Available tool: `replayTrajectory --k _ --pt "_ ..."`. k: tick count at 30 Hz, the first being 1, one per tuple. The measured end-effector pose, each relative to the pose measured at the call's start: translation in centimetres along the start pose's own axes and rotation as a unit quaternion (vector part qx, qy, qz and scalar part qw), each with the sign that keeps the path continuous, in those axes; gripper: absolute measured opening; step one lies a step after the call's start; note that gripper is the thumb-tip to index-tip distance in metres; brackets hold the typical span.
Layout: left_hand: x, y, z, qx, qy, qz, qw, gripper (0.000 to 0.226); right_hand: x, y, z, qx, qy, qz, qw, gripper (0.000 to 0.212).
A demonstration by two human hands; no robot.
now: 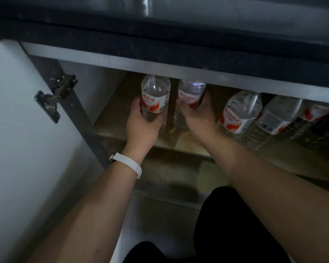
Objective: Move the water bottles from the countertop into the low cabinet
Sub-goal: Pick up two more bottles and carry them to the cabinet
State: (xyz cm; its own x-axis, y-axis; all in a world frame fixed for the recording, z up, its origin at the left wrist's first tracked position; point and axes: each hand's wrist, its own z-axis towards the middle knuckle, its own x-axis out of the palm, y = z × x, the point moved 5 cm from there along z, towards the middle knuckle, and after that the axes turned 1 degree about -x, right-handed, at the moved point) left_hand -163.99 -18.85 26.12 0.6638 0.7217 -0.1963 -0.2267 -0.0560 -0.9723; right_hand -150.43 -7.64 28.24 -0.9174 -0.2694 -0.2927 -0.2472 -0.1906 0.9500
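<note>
Both arms reach into the open low cabinet (122,103). My left hand (141,126) grips a clear water bottle (155,95) with a red and white label, upright on the cabinet floor. My right hand (198,114) grips a second labelled water bottle (190,93) just to its right. The tops of both bottles are hidden behind the cabinet's upper rail. To the right stand more water bottles: one (239,112) beside my right hand, another (277,116) further right, and a third (315,114) near the frame edge.
The white cabinet door (17,130) stands open at the left, with a metal hinge (59,92) on the side panel. The dark countertop edge (179,40) overhangs the opening. My dark-clothed knee (235,224) is low in view. A white band circles my left wrist (127,164).
</note>
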Motion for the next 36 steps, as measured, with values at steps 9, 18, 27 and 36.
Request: replayTrajectory --k 9,18,27,36 --pt "-2.3 1.7 -6.1 0.035 -0.025 0.109 0.993 0.072 -1.0 -0.6 -5.4 0.006 0.066 0.009 0.998 0.057" --pt "-2.9 -1.1 -12.2 0.150 -0.004 0.301 0.942 0.055 -4.2 0.1 -9.9 -0.202 0.196 -0.261 0.924 0.061" --pt "-3.4 -8.5 -16.5 0.130 0.088 0.430 0.889 0.056 -10.1 5.0 -14.0 -0.261 0.261 -0.392 0.842 0.053" --pt "-5.9 -25.1 -21.5 0.125 0.175 0.495 0.842 0.053 -18.7 19.4 -18.4 -0.200 0.322 -0.480 0.791 0.051"
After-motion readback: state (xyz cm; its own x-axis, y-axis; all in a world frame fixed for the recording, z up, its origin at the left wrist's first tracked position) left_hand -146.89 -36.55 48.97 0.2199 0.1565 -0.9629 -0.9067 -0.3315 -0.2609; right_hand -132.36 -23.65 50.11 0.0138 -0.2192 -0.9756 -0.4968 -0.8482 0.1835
